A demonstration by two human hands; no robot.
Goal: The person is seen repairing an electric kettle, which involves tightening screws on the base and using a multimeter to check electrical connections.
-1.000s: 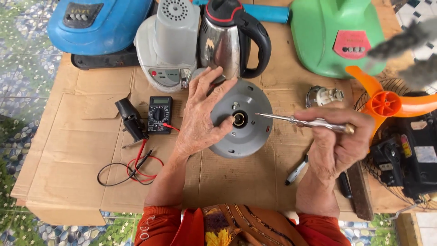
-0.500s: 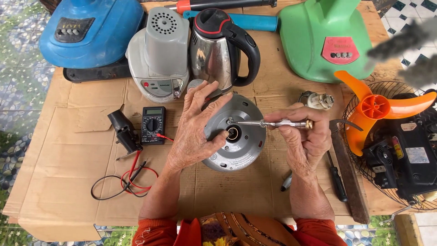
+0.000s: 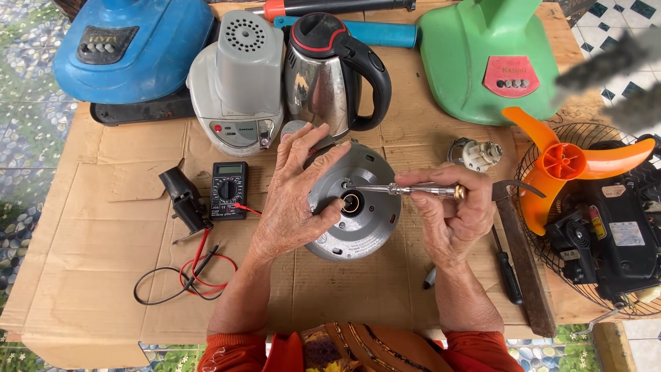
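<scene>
A round grey motor housing (image 3: 368,213) with a brass-ringed centre hole lies on the cardboard. My left hand (image 3: 292,200) rests on its left side, fingers spread, thumb near the centre hole. My right hand (image 3: 451,210) grips a screwdriver (image 3: 396,188) with a clear handle, held almost level. Its metal tip touches the housing's upper face just above the hole.
A multimeter (image 3: 228,189) with red and black leads and a black part (image 3: 186,200) lie left. Behind stand a steel kettle (image 3: 323,76), grey appliance (image 3: 237,83), blue casing (image 3: 131,48) and green fan base (image 3: 489,58). Right: orange fan blade (image 3: 561,162), wire guard, black screwdriver (image 3: 508,269), flat file (image 3: 523,262).
The right hand has brought the screwdriver up and leftward, from the centre hole to a spot just above it. The view has shifted slightly; the left hand stays on the housing.
</scene>
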